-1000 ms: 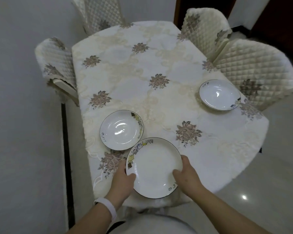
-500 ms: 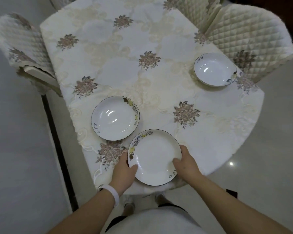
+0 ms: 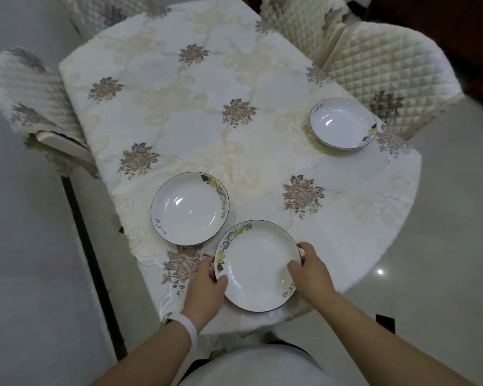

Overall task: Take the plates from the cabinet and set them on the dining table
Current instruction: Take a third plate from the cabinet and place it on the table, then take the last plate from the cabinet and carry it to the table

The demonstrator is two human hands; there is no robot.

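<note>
Gripping the near plate (image 3: 258, 263) by opposite rim edges: left hand (image 3: 207, 285) thumb on top, right hand (image 3: 310, 271) fingers curled over. Dining table (image 3: 207, 93), floral cloth, has it at the near edge. It's white with a thin dark rim, coloured motif band and small lettering; matching second plate (image 3: 188, 208) just beside, third plate (image 3: 342, 122) well apart at right.

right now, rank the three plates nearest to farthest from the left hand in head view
1. Near plate, gripped by the left hand at the near edge of the table.
2. Left plate, just beyond, on the left.
3. Far plate, across at the right edge.
</note>
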